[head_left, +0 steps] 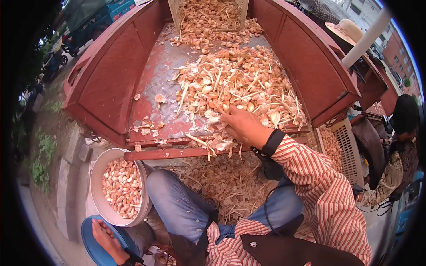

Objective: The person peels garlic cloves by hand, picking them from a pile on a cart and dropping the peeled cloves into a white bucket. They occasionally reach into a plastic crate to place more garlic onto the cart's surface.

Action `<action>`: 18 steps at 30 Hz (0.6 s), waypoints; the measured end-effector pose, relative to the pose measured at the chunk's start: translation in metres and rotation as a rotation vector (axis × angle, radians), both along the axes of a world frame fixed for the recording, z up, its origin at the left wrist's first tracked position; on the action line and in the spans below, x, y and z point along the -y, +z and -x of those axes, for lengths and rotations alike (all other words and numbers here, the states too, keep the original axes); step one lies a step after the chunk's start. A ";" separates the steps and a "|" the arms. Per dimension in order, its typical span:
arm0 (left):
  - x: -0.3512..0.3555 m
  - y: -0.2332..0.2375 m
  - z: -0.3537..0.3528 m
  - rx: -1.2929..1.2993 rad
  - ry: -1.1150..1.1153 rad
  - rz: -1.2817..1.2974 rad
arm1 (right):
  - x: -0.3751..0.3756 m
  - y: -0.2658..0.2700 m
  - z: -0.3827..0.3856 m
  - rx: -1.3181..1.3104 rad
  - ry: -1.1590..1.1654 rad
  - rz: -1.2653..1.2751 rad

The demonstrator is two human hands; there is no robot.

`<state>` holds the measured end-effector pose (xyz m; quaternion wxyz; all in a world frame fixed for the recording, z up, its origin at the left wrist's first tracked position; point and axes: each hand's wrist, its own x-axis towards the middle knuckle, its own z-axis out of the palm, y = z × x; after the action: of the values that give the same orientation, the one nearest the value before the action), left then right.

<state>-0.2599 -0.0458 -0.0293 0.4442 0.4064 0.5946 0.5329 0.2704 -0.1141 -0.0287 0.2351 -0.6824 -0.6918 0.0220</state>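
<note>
A heap of garlic cloves and dry stalks (235, 84) lies on the worn metal bed of a red cart (155, 88). At the near edge of that heap is my right hand (246, 126), its fingers bent down among the cloves; what they hold, if anything, is hidden. My left hand (106, 239) is low at the left, palm up over a blue basin (86, 235), with fingers curled around something small and greyish that I cannot make out. Just above it stands a white bucket (96, 181) with peeled-looking cloves (122, 188) inside.
Red side walls (306, 57) flank the cart bed. A crate (244, 11) spills cloves at the back. Husks (222, 186) litter the ground between my knees. Another crate (350, 146) of cloves is at the right, near a seated person (395, 164). A pole (366, 40) rises beyond.
</note>
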 end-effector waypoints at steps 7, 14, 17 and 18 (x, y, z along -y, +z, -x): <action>0.001 -0.011 -0.021 -0.414 -0.091 -0.064 | -0.005 -0.005 -0.013 -0.764 -0.098 0.042; 0.026 0.032 -0.326 0.126 -1.087 0.011 | 0.025 0.005 0.014 -1.533 0.182 0.170; 0.033 0.008 -0.373 0.087 -1.055 0.002 | 0.033 -0.001 0.016 -1.485 0.214 0.127; 0.036 0.004 -0.380 0.063 -1.013 -0.066 | 0.035 -0.001 0.016 -1.478 0.205 0.094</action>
<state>0.1199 -0.0820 -0.0254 0.6515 0.6413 0.2920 0.2811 0.2539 -0.1494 -0.0302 0.6062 -0.4313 -0.4120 0.5261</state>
